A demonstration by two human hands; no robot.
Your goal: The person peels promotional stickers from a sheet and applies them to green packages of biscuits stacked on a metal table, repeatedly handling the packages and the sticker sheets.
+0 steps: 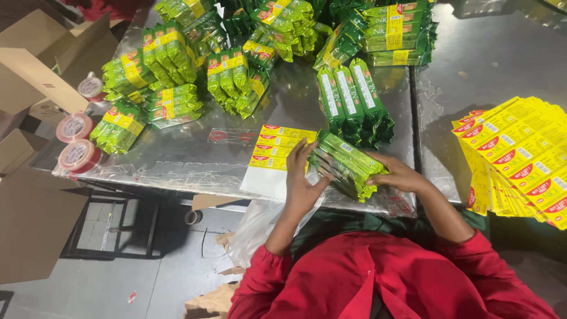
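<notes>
Both hands clamp the green packet bundle [347,164] at the table's [177,156] near edge: left hand [301,177] fingers spread against its left end, right hand [397,172] cupping its right end; yellow sticker sheet [273,155] just left.

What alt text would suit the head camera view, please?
Both hands, left hand and right hand, grip a bundle of green packets on a foil-covered table, beside a clear bag with yellow labels. More green bundles lie behind; yellow label sheets lie at right.

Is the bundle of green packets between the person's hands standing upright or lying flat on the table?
Lying flat: the bundle of green packets rests lengthwise on the metal table, left hand and right hand pressing its ends.
</notes>
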